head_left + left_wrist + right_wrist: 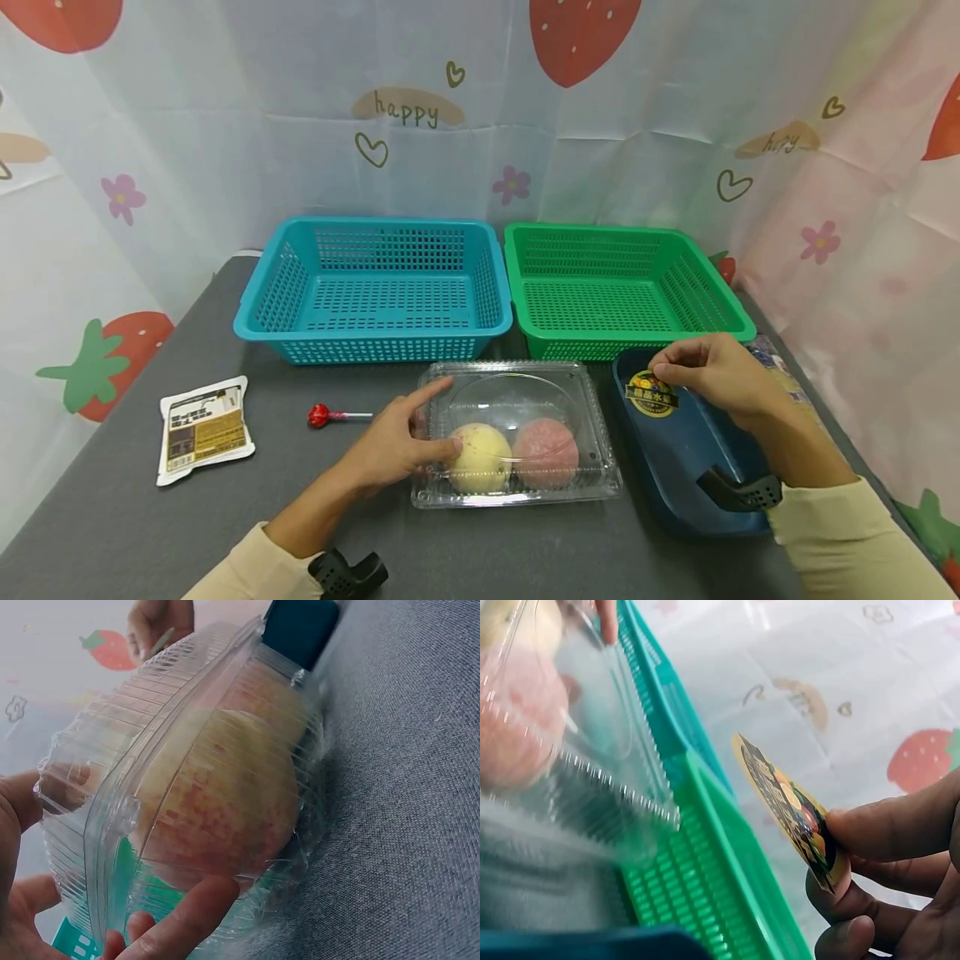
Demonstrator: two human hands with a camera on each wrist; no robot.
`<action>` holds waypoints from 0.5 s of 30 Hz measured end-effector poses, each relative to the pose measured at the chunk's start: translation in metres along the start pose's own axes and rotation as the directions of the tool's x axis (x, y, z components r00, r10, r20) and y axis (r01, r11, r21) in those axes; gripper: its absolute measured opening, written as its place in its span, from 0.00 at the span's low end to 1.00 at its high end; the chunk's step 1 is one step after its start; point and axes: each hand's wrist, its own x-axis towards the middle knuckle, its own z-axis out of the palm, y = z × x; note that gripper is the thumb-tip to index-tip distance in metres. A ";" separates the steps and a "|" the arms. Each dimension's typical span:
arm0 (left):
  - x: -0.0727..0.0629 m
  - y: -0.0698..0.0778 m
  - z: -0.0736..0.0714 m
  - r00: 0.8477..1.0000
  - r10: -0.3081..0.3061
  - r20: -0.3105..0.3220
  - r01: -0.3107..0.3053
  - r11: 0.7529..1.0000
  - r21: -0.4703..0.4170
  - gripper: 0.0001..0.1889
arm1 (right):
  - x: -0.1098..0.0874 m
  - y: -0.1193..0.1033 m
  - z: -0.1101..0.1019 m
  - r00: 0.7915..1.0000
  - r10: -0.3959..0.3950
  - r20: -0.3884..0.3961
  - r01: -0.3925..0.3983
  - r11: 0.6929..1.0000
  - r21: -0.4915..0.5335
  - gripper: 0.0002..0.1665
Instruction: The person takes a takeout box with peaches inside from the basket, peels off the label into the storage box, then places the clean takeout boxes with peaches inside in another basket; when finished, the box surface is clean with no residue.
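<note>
A clear plastic fruit box [525, 383] with a closed lid lies on the grey table. Inside are a yellow peach [480, 462] and a pink peach [546, 454], side by side. My left hand [401, 442] holds the box at its left side, index finger stretched along the lid and thumb near the yellow peach. In the left wrist view the thumb [187, 919] presses the clear wall. Over a dark blue tray [675, 475], my right hand [716, 375] pinches a round black and gold fruit sticker [799, 814] between thumb and fingers, apart from the box.
At the back stand a blue basket [375, 350] and a green basket [630, 346]. A red lollipop [318, 415] lies left of the box. Farther left is a white and brown food pouch [204, 429]. A patterned item [787, 375] lies partly hidden behind my right hand.
</note>
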 end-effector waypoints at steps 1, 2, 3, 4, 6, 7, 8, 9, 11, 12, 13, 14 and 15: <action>0.000 0.000 0.000 1.000 -0.001 0.001 0.001 1.000 0.000 0.43 | 0.000 0.003 -0.001 1.000 0.001 0.005 -0.001 1.000 0.000 0.13; 0.000 0.000 0.000 1.000 -0.001 0.000 0.001 1.000 0.000 0.43 | 0.000 0.005 -0.002 1.000 0.003 0.008 -0.003 1.000 -0.002 0.13; 0.000 -0.001 0.000 1.000 -0.003 -0.001 0.003 1.000 0.000 0.43 | -0.001 0.008 -0.002 1.000 0.007 0.010 -0.007 1.000 -0.002 0.13; 0.000 -0.001 0.000 1.000 -0.004 -0.003 0.004 1.000 -0.001 0.43 | -0.001 0.009 -0.003 1.000 0.010 0.010 -0.010 1.000 -0.002 0.13; -0.001 0.000 0.000 1.000 -0.004 -0.006 0.004 1.000 -0.001 0.43 | -0.001 0.013 -0.003 1.000 0.017 0.013 -0.017 1.000 0.005 0.13; -0.001 0.000 0.000 1.000 -0.004 -0.009 0.004 1.000 0.000 0.43 | -0.002 0.015 -0.003 1.000 0.023 0.015 -0.023 1.000 0.012 0.14; -0.001 0.000 0.000 1.000 -0.004 -0.012 0.004 1.000 0.003 0.43 | -0.002 0.017 -0.004 0.999 0.031 0.016 -0.032 0.999 0.017 0.14; -0.001 -0.001 0.000 1.000 -0.005 -0.013 0.005 1.000 0.002 0.43 | -0.002 0.019 -0.004 0.999 0.039 0.016 -0.039 0.999 0.021 0.14; -0.001 -0.001 0.000 1.000 -0.003 -0.011 0.003 1.000 0.004 0.43 | -0.002 0.024 -0.004 0.998 0.054 0.019 -0.054 0.998 0.027 0.15; -0.001 -0.001 0.000 1.000 -0.002 -0.009 0.002 1.000 0.004 0.43 | -0.002 0.026 -0.005 0.998 0.059 0.020 -0.060 0.998 0.030 0.15; -0.001 -0.001 0.000 1.000 -0.001 -0.007 0.001 1.000 0.004 0.43 | -0.002 0.028 -0.005 0.998 0.061 0.023 -0.062 0.998 0.033 0.15; 0.000 -0.002 0.000 1.000 0.000 -0.006 0.000 1.000 0.003 0.43 | -0.003 0.030 -0.005 0.998 0.064 0.024 -0.065 0.997 0.032 0.15; 0.000 -0.002 0.000 1.000 0.001 -0.004 -0.001 1.000 -0.001 0.43 | -0.003 0.032 -0.006 0.997 0.066 0.025 -0.067 0.997 0.030 0.15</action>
